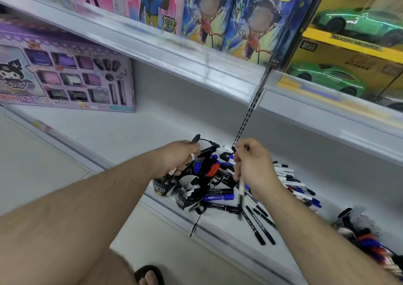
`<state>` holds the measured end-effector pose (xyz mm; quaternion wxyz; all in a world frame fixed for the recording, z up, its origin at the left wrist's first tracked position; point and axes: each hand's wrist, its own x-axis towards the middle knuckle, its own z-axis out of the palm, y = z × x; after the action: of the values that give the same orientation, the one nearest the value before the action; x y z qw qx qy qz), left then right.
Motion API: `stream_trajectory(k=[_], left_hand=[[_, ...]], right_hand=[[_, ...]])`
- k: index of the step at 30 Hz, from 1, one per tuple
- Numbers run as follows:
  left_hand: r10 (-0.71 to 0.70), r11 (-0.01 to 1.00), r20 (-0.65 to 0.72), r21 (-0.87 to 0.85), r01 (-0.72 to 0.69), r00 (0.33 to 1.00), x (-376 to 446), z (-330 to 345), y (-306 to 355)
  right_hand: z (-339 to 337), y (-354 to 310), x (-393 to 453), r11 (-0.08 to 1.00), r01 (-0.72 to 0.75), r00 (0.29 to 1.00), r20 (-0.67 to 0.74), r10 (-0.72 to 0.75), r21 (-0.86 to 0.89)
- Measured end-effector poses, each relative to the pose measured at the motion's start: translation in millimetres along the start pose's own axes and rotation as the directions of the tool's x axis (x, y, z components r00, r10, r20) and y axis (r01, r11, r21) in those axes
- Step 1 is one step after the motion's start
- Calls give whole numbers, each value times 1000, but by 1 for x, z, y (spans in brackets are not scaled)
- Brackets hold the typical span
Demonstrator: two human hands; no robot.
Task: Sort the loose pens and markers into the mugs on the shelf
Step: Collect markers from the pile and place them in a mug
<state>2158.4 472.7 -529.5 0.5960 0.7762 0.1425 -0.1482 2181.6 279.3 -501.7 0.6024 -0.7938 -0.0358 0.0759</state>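
While both hands work over the white shelf (135,132), findings are as follows.
Left hand (177,158): grip clenched round a black pen (194,139), its tip poking out above the knuckles, above the mugs.
Right hand (254,164): grip pinching a white marker (241,189) that hangs downward (blurred).
Mugs: two black mugs (162,189) side by side at the shelf's front edge, already holding pens.
Loose pens (290,180): black, blue and white, scattered on the shelf behind and right of the mugs.
Surroundings: purple toy box (65,75) at left; green toy cars (359,25) upper right.
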Motion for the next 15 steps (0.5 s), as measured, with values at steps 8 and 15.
stream_trajectory(k=[8, 15], left_hand=[[71, 865, 164, 481, -143, 984, -7, 22, 13], [-105, 647, -68, 753, 120, 992, -1, -7, -3]], right_hand=[[23, 13, 6, 941, 136, 989, 100, -110, -310], [34, 55, 19, 848, 126, 992, 80, -98, -514]])
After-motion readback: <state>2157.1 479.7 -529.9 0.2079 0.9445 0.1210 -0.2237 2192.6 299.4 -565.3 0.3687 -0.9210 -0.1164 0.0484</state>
